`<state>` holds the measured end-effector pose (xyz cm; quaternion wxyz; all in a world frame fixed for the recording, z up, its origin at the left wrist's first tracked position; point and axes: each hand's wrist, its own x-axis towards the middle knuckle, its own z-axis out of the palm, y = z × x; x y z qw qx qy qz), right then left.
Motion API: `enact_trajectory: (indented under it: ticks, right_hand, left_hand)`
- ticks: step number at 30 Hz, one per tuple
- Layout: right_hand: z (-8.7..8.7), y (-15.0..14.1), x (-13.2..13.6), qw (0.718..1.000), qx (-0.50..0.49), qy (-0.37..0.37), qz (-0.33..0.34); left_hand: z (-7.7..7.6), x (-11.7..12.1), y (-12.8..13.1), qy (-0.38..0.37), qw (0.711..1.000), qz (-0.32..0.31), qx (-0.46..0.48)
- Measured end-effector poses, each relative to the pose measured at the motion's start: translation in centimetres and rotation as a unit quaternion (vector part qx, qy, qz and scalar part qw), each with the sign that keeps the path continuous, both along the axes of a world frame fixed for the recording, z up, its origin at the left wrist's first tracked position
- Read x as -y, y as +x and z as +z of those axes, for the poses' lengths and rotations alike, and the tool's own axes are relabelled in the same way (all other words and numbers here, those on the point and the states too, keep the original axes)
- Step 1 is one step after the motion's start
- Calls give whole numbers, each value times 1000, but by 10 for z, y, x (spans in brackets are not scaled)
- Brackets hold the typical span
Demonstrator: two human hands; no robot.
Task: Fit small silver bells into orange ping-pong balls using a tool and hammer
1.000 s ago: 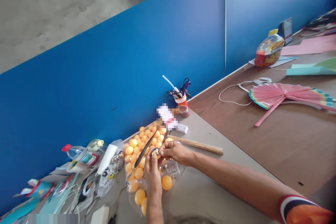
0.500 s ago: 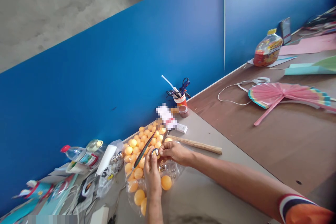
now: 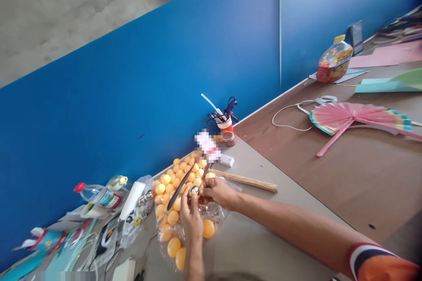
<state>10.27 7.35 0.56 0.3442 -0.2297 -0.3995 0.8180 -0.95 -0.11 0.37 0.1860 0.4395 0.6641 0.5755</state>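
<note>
Clock centred on silver ball (image 3: 194,191), twelve at top of view.

Nearest: orange sleeve (image 3: 379,265) toward four; white block (image 3: 124,269) between seven and eight, cut by lower edge. Left hand (image 3: 191,217) comes up from six, thumb and fingers curled about silver ball, holding it above the grey table (image 3: 253,246). Right hand (image 3: 219,192) reaches in from three, fingers bent in against the ball's near-three edge; too small and blurred to tell how far they close or whether they grip it.

Loose-looking orange ball (image 3: 209,228) at five, just beside left hand. Many orange balls (image 3: 172,217) in and about a plastic bag (image 3: 166,259), spread from seven round to twelve. Dark strip (image 3: 180,190) slants across them, just left of silver ball. Small shiny pieces in plastic under right hand, indistinct.

Wooden stick (image 3: 245,180) just above three, beyond right hand. At nine: white roll (image 3: 132,199), then red-capped bottle (image 3: 99,195), tilted over clutter. Between one and two: small white box (image 3: 227,160), then jar (image 3: 229,139), touching or just beside cup (image 3: 225,125) of tools.

Farther, on brown table (image 3: 310,175): pink fan (image 3: 351,116) at two, spread; beyond it yellow-capped bottle (image 3: 335,59), upright, phone-like slab (image 3: 356,38) behind. Blue panel (image 3: 138,96) backs everything; grey concrete (image 3: 82,13) beyond, at eleven.
</note>
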Motion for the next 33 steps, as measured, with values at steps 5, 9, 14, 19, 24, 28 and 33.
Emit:
enact_trajectory:
  ticks: [5, 9, 14, 19, 24, 28, 33]
  right_hand:
    - [5, -1, 5, 999, 6, -25, -18]
    - [8, -1, 9, 998, 19, -57, -34]
    - [8, -2, 11, 997, 11, -65, -38]
    - [6, -1, 6, 995, -36, -91, -10]
    - [8, 6, -1, 994, -56, -90, 34]
    - [7, 8, -3, 999, 43, -25, 15]
    - [2, 8, -2, 996, 89, 19, 4]
  left_hand:
    - [3, 0, 3, 8, 999, 10, -38]
    - [6, 0, 5, 9, 998, 13, -59]
    - [7, 1, 8, 6, 999, 11, -43]
    - [-2, -1, 4, 17, 998, 21, 59]
    - [-2, -7, 3, 53, 957, -8, 287]
    - [8, -8, 6, 84, 912, -38, 400]
    - [19, -4, 7, 90, 888, -40, 450]
